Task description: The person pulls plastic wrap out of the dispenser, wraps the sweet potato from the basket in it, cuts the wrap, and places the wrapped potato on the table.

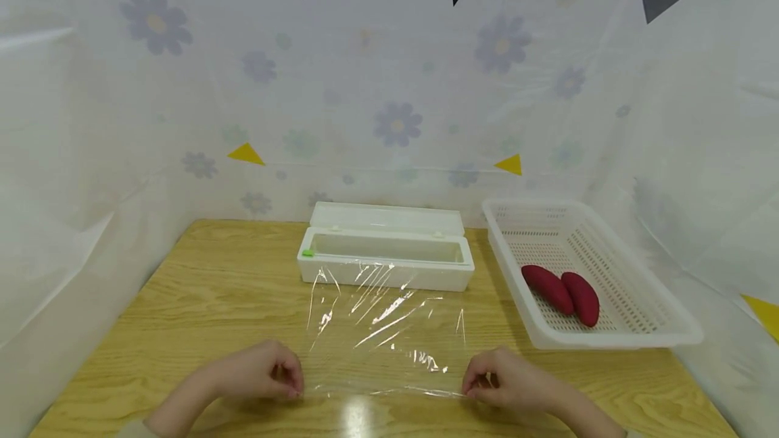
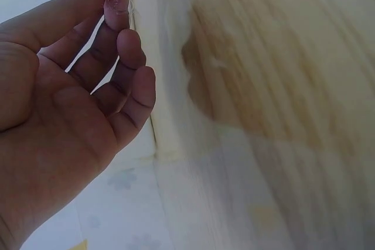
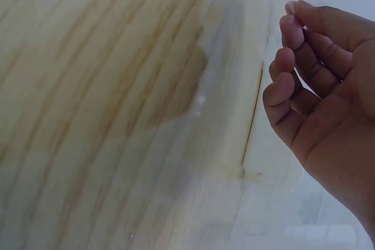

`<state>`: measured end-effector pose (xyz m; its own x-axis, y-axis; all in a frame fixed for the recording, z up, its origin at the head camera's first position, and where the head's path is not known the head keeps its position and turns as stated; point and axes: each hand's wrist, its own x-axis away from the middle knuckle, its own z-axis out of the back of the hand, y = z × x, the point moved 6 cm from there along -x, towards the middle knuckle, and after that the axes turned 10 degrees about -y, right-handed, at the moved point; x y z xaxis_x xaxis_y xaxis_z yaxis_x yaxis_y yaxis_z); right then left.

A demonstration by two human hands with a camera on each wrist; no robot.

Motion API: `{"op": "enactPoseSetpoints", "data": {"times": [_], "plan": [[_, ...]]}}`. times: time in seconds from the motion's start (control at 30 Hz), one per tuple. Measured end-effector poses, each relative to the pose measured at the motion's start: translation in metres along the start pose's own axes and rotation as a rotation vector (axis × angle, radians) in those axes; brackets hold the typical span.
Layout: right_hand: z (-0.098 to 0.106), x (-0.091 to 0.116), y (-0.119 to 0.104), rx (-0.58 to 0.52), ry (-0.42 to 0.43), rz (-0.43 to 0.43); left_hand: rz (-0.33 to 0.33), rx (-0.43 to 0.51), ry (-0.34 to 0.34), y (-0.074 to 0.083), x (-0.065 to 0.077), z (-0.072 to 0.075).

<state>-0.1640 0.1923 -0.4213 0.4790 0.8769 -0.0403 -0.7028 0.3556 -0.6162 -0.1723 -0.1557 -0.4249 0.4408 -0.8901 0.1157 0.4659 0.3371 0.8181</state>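
Observation:
A clear sheet of plastic wrap (image 1: 389, 336) stretches from the front of a white wrap dispenser box (image 1: 383, 276) toward the near side of the table. My left hand (image 1: 262, 370) pinches its near left corner between thumb and forefinger, and my right hand (image 1: 508, 380) pinches the near right corner the same way. In the left wrist view the thumb and forefinger of the left hand (image 2: 76, 80) meet at the tips, the other fingers loosely bent. The right wrist view has the right hand (image 3: 328, 86) in a matching pinch. The dispenser's lid (image 1: 389, 219) stands raised at the back.
To the right stands a white plastic basket (image 1: 633, 289) holding two dark red sweet-potato-shaped things (image 1: 550, 288). A small green slider (image 1: 308, 253) sits at the box's left front edge. Patterned sheeting (image 1: 389, 86) walls in the wooden table (image 1: 213, 289) at the back and sides.

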Motion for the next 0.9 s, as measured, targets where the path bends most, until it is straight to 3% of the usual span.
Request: {"op": "enactPoseSetpoints", "data": {"times": [0.2, 0.47, 0.7, 0.9], "plan": [[-0.002, 0.002, 0.002, -0.011, -0.025, -0.058, 0.014, 0.015, 0.003, 0.000, -0.001, -0.001], [0.000, 0.003, 0.000, 0.011, -0.023, -0.050, 0.022, 0.013, 0.020, -0.004, 0.000, -0.001], [0.013, 0.008, -0.005, 0.077, -0.065, -0.088, 0.020, 0.031, 0.042, -0.013, 0.001, 0.002], [0.032, 0.016, -0.016, 0.050, -0.078, -0.124, 0.019, 0.036, 0.046, -0.015, 0.001, 0.001]]}}
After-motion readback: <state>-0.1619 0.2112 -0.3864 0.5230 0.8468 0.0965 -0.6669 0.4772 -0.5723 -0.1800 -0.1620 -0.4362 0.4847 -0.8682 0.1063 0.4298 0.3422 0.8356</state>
